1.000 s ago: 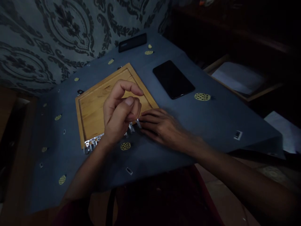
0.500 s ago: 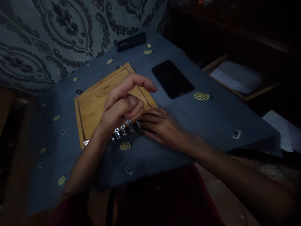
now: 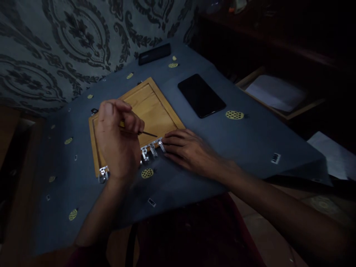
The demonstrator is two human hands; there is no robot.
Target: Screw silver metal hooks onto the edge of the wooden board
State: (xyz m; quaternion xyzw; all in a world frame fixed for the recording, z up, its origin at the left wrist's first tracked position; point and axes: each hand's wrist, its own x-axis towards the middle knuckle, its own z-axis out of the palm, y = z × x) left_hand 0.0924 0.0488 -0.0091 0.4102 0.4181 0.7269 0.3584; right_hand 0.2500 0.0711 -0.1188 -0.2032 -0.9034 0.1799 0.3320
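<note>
A wooden board [image 3: 151, 107] with a raised rim lies on the table, and a metal hook rail [image 3: 152, 144] runs along its near edge with several hooks hanging off it. My left hand [image 3: 118, 137] is closed around a screwdriver [image 3: 148, 134], raised over the board. The handle is mostly hidden in my fingers; its thin dark shaft points right, its tip near the rail's right end. A screw head [image 3: 160, 142] shows there. My right hand [image 3: 191, 152] holds the right end of the rail at the board's corner, its thumb hidden. My left hand covers the rail's middle.
A black smartphone [image 3: 201, 95] lies right of the board on the blue patterned tablecloth [image 3: 244, 148]. A dark case [image 3: 154, 54] and a small pale piece [image 3: 174, 58] are at the back, by the patterned wall. An open drawer [image 3: 278, 92] with papers stands beyond the right edge.
My left hand has moved left, its extended index finger has curled in, and the screwdriver shaft now shows. My right hand stays at the rail's end. The view has shifted slightly.
</note>
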